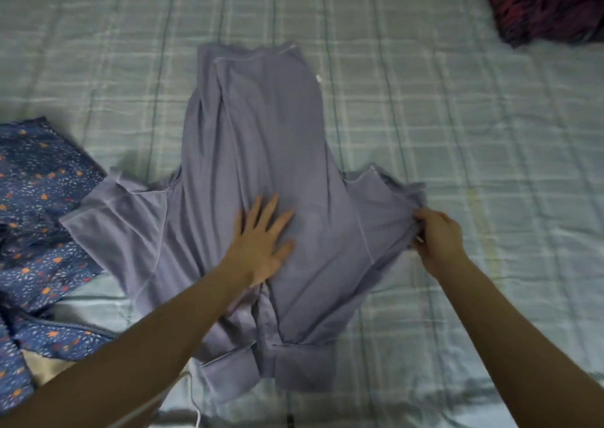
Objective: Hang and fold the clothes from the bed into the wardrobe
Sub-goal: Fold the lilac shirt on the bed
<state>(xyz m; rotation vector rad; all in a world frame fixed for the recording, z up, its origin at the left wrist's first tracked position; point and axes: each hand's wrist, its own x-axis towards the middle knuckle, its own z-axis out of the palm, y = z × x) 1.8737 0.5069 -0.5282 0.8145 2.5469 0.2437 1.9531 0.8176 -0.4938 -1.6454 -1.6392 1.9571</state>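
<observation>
A lavender-grey shirt lies spread on the bed, collar toward me and hem away, with both short sleeves out to the sides. My left hand presses flat on the middle of the shirt, fingers straight and spread. My right hand grips the end of the right sleeve at its bunched edge. The left sleeve lies flat on the sheet. No wardrobe is in view.
The bed is covered by a pale green checked sheet. A blue garment with orange and white specks lies crumpled at the left edge. A dark purple-red cloth sits at the top right corner. A thin white cord hangs near the bottom.
</observation>
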